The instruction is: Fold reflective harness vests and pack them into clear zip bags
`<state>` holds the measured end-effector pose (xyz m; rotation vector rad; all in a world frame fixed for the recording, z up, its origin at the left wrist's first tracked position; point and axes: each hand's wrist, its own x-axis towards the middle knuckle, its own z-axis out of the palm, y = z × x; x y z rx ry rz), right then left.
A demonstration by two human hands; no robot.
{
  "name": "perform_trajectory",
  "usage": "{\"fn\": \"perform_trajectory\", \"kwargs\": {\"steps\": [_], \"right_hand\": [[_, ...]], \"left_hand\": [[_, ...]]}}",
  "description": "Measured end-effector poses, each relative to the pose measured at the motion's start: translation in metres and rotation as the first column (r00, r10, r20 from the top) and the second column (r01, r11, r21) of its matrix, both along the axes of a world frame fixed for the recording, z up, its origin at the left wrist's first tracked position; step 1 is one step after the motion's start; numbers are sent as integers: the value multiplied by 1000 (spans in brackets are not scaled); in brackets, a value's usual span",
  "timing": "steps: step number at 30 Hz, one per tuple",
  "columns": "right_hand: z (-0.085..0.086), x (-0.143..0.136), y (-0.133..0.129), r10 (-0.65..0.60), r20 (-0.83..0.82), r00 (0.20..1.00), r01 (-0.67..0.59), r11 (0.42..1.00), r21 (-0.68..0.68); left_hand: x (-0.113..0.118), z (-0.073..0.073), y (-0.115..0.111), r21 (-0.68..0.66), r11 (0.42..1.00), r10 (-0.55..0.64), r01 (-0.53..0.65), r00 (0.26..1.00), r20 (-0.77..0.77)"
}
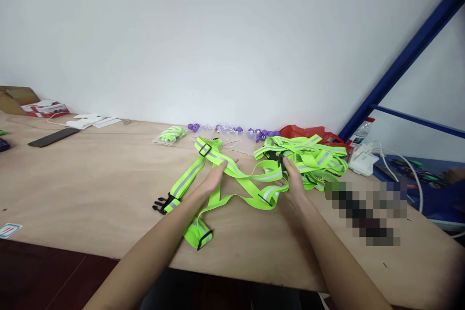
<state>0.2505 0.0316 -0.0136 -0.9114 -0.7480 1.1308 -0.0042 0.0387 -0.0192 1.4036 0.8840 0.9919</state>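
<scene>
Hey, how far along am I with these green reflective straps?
One bundle looks done, gathered in a clear bag. In hand is a strap set, spread loosely between your left hand and right hand. The loose pile on the right, unbagged, seems to be left.

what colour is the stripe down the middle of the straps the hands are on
Silvery grey, on the neon yellow-green straps; the head view shows it.

L hand [217,175] & R hand [295,181] bare, slim bare forearms [332,247] w/ tapering wrists; dark cloth [160,293] at btm edge, prob. clothing, details n/a (too dim).
</scene>
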Motion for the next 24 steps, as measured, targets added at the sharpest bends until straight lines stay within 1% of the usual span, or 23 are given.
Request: {"fn": "perform_trajectory", "kwargs": {"steps": [2,3,4,7,8,12,15,18,20,21,24], "right_hand": [[2,-2,-3,47,27,999,-46,998,-44],[2,-3,-4,56,36,998,-54,997,-54],[2,-4,-4,63,46,997,-61,997,-47],[0,-5,-3,88,39,995,-88,996,-1],[-1,-6,-2,94,34,995,-94,995,13],[-6,-3,3,81,26,996,-83,992,92],[-11,0,8,31,8,999,-32,986,166],[-16,3,12,-15,-4,1000,16,983,185],[-16,3,13,-43,-11,999,45,980,192],[-16,3,12,-55,-15,998,57,979,195],[-13,2,10,-82,-23,996,85,977,194]], "left_hand": [[-1,-4,8,-136,989,77,-48,975,210],[-2,-5,13,-196,979,104,-50,955,278],[-4,-6,16,-245,968,136,-57,938,319],[-9,-5,24,-358,928,237,-101,902,362],[-11,-3,25,-386,917,257,-99,887,383],[-15,4,25,-447,894,286,-29,805,520],[-15,7,24,-482,876,335,-29,754,565],[-14,8,22,-452,892,330,-25,718,612],[-13,8,21,-418,908,293,-4,720,629],[-13,8,21,-412,911,271,14,733,623],[-10,3,21,-446,892,205,78,808,552]]}}
